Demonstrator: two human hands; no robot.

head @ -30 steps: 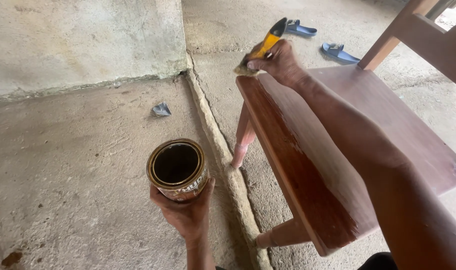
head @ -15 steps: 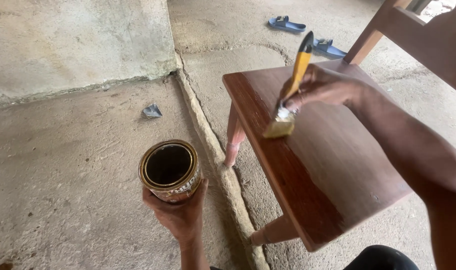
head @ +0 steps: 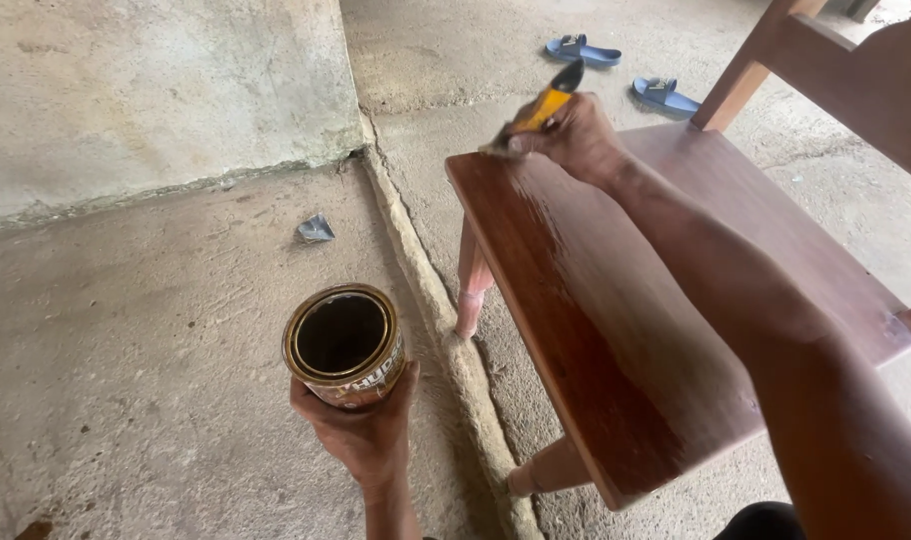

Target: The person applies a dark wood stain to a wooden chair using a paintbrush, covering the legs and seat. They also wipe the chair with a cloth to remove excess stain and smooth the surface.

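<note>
The right hand (head: 576, 135) has its grip clamped on a yellow-handled paintbrush (head: 538, 112), whose bristles touch the far corner of the wooden chair seat (head: 616, 300), at about 12 o'clock in view. The left hand (head: 361, 435), at 7 o'clock, cups an open varnish tin (head: 343, 342) from below, grip closed around it, above the concrete floor (head: 126, 380). Two blue sandals (head: 621, 70) lie at 1 o'clock, well apart from the chair

Bare concrete floor (head: 156, 400) carries wooden chair (head: 616, 330) (seat glossy), blue sandals (head: 621, 70), crumpled grey scrap (head: 316, 229).
</note>
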